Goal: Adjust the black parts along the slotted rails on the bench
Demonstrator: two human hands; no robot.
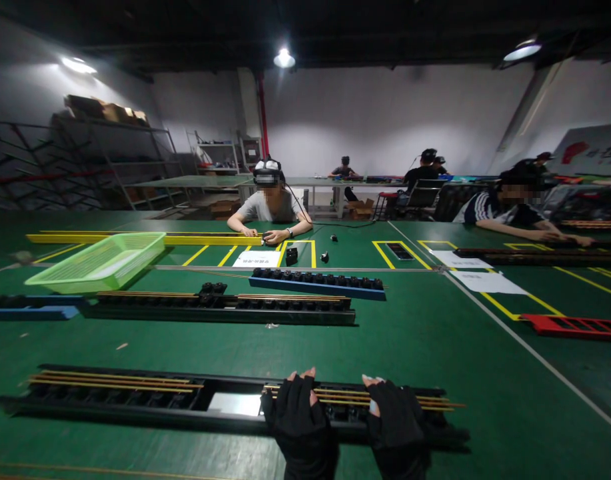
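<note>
A long black rail [135, 400] with thin brass strips along its top lies across the green table in front of me. Both my hands wear black fingerless gloves. My left hand [299, 415] rests on the rail's right half, fingers together and laid flat over the brass strips. My right hand [394, 417] lies beside it on the same rail, fingers likewise stretched forward. Neither hand grips anything. A pale open gap [234, 403] shows in the rail just left of my left hand.
A second black rail [220, 308] lies further back, a blue rail with black parts [318, 283] behind it, a green mesh basket [101, 263] at the left, a red rail [575, 326] at the right. A person sits across the table [271, 208]; others work at right.
</note>
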